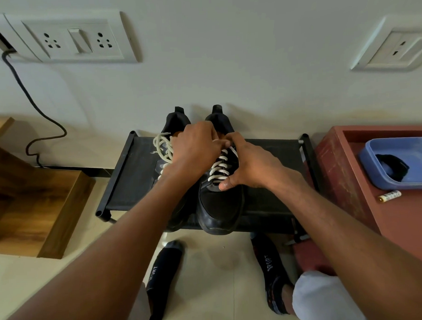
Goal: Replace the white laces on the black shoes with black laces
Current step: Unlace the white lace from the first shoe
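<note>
Shoes on a low black rack against the wall, toes toward the person. Right shoe is still laced in white — its lace crosses in neat rows up to the top eyelets. Left shoe is mostly hidden by the forearm; a loose white tangle lies on it, so its lace looks partly pulled out.

Left hand is curled over the top of the right shoe, fingers apparently pinching the lace near the knot, though the grip itself is hidden. Right hand steadies the same shoe, thumb pressed on the leather by the lowest eyelets, fingertips up at the lace.

Black laces — possibly the dark bundle in the blue tray at right; cannot tell.

Risks, as judged: a hard tug could tighten the knot rather than free it; the shoe overhangs the rack's front edge and may slide off; the loose tangle could snag.
</note>
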Demonstrator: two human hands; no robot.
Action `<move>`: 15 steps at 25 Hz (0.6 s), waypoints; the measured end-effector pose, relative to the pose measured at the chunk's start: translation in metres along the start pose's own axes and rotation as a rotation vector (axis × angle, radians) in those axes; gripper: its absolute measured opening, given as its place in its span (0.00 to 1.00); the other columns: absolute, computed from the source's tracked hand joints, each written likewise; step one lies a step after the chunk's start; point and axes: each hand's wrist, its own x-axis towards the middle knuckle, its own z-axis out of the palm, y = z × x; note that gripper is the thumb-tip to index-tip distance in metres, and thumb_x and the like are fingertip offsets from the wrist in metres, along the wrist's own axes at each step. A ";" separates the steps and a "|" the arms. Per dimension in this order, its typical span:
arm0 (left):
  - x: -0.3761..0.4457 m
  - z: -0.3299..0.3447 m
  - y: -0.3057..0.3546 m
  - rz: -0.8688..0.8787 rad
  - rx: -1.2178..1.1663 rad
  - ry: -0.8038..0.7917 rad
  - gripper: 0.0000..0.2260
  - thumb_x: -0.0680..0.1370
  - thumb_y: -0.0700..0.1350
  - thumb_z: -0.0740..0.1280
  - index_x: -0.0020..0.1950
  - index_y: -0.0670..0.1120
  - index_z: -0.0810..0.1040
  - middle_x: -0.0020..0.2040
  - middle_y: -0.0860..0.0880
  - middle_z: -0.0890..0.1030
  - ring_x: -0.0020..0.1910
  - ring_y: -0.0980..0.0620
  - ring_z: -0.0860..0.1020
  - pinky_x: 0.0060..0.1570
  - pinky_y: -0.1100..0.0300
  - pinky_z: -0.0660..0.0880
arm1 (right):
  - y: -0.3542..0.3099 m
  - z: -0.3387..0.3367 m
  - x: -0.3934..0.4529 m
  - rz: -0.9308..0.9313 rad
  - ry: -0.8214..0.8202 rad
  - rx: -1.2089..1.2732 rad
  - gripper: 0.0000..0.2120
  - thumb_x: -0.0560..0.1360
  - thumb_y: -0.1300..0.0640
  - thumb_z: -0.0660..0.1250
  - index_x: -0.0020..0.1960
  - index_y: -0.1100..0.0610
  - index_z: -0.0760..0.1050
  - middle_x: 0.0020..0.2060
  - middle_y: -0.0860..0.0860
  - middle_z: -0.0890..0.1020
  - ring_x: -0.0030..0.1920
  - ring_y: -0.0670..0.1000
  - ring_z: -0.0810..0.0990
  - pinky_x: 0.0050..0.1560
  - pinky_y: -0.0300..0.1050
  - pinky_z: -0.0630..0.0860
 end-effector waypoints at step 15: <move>-0.002 -0.005 -0.002 0.161 0.150 0.015 0.08 0.78 0.52 0.73 0.53 0.49 0.81 0.46 0.52 0.82 0.43 0.49 0.81 0.39 0.55 0.70 | -0.002 0.000 0.000 0.065 -0.005 0.006 0.57 0.59 0.45 0.87 0.77 0.40 0.55 0.67 0.50 0.78 0.63 0.58 0.80 0.60 0.60 0.79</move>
